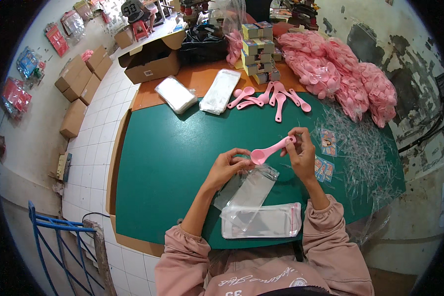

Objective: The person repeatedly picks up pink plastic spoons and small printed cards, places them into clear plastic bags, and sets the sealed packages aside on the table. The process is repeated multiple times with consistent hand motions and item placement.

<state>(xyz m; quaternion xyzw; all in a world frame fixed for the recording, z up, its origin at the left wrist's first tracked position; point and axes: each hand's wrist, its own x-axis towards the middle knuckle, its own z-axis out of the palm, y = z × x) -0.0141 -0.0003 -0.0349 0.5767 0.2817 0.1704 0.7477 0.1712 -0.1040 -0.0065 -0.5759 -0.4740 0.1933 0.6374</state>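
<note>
My right hand (302, 154) pinches the handle end of a pink measuring spoon (269, 152), holding it tilted above the green table. The spoon's round bowl points toward my left hand (228, 168), whose fingers close on the top of a clear plastic bag (251, 193). The bowl is right beside that bag's upper edge; whether it is inside cannot be made out. Below, a stack of clear plastic bags (261, 222) lies near the table's front edge, partly under the held bag. Several loose pink spoons (279, 106) lie farther back.
Two bundles of clear bags (176, 94) (220, 91) lie at the back. Behind are stacked card packs (258, 49) and bulging bags of pink spoons (311, 64). Small printed cards (323, 169) and clear plastic strips (355, 153) lie on the right. An open cardboard box (153, 61) stands back left.
</note>
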